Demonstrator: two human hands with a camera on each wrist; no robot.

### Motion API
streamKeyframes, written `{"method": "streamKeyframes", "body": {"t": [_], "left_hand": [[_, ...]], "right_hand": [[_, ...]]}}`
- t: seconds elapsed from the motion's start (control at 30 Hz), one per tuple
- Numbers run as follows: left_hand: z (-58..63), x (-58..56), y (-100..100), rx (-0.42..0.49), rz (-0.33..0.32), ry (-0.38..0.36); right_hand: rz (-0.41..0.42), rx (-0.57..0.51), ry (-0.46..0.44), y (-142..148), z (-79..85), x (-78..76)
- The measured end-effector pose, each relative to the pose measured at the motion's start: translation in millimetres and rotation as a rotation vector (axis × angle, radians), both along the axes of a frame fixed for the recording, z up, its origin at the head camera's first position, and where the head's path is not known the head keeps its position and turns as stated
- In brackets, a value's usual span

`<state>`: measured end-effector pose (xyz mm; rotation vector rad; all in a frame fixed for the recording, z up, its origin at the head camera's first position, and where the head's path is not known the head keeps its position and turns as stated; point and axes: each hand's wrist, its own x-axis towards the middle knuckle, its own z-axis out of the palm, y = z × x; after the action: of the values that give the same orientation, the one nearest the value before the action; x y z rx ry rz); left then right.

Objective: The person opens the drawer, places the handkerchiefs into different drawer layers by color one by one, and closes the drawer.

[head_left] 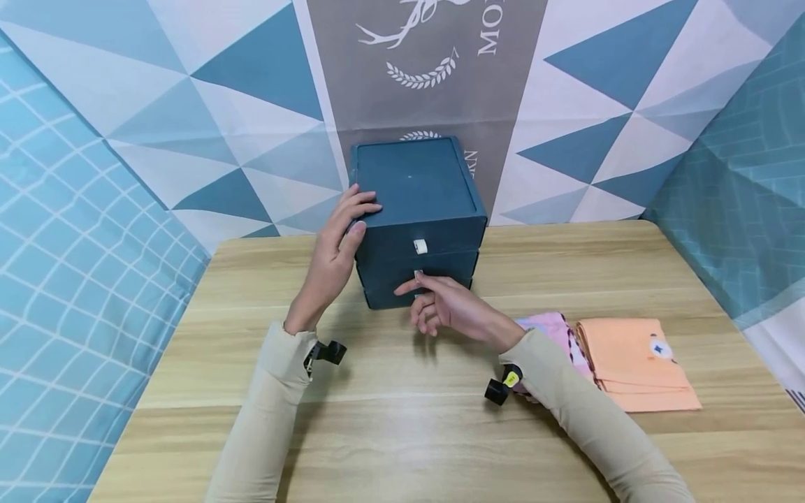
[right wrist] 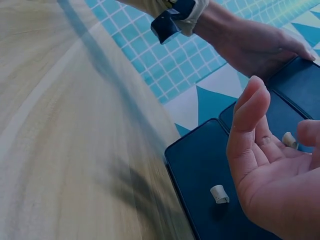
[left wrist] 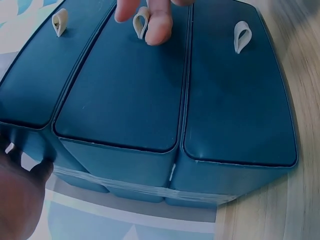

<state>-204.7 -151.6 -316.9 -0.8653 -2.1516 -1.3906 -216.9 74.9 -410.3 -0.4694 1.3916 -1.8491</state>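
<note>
A dark blue box with three stacked drawers [head_left: 418,181] stands against the back wall. Each drawer front carries a small white pull loop; the top loop [head_left: 421,246] and bottom loop [left wrist: 243,36] show plainly. My left hand [head_left: 336,244] rests on the box's upper left edge, fingers over the top and thumb at the front corner. In front of the middle drawer is my right hand [head_left: 449,307], thumb and index finger apart on either side of the middle loop [left wrist: 141,22]. Its other fingers are loosely bent and hold nothing.
To the right on the wooden table [head_left: 402,433] lie a folded orange cloth [head_left: 635,356] and a pink-purple patterned cloth [head_left: 550,328], partly hidden by my right forearm. Patterned wall cloth [head_left: 251,126] hangs right behind the box.
</note>
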Motion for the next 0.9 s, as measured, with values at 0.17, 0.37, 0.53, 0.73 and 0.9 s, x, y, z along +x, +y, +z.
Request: {"method": "streamKeyframes", "body": {"t": [0.17,0.37,0.53,0.73,0.9], "left_hand": [[-3.2,0.9,0.1,0.017,0.004,0.004],[-3.3,-0.6,0.3,0.012,0.001,0.008],[-2.0,-1.2,1.1,0.002,-0.003,0.018],[-1.3,-2.2,0.2,0.0,0.009,0.041],[-3.6,-2.8,-0.1,-0.001,0.014,0.059]], "right_hand": [[-0.015,0.007,-0.006,-0.3,0.6,-0.4],[-0.045,0.012,-0.005,0.2,-0.2,-1.6],[-0.061,0.004,-0.002,0.2,-2.2,-1.9],[-0.068,-0.025,0.015,-2.4,-4.5,-2.2],[-0.071,-0.017,0.05,-2.4,-5.9,-1.9]]}}
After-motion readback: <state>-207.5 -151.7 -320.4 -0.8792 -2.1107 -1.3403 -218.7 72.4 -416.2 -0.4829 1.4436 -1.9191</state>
